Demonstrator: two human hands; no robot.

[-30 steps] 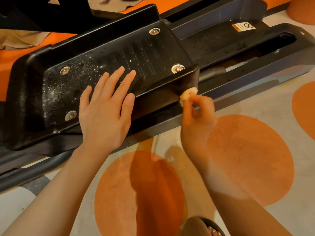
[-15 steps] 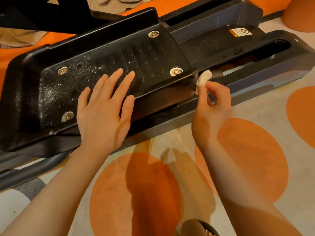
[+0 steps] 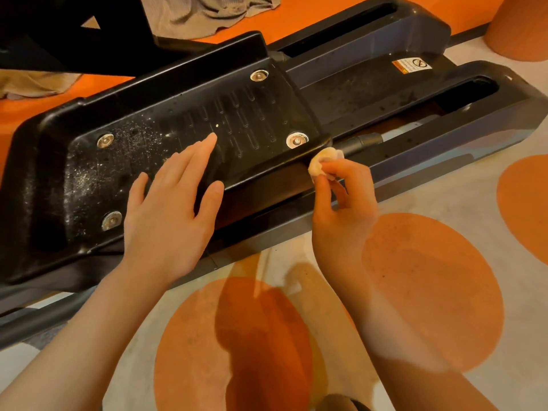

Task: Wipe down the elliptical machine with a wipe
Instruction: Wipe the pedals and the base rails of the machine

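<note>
The elliptical's black foot pedal (image 3: 243, 120) lies across the upper left, dusty with white specks and fixed by several silver bolts. My left hand (image 3: 169, 212) rests flat on the pedal's near side, fingers straight. My right hand (image 3: 341, 209) pinches a small crumpled white wipe (image 3: 321, 163) and holds it against the pedal's right front corner. The machine's dark rail housing (image 3: 415, 90) runs off to the upper right.
A warning sticker (image 3: 410, 66) sits on the rail housing. Beige cloth (image 3: 207, 13) lies on the orange floor behind the machine. The floor in front is pale with large orange circles (image 3: 430, 292). A sandalled foot (image 3: 341, 403) shows at the bottom edge.
My right hand with the wipe slid along the pedal's front rim to the right, then came back a little toward the corner. My left hand stayed flat on the pedal.
</note>
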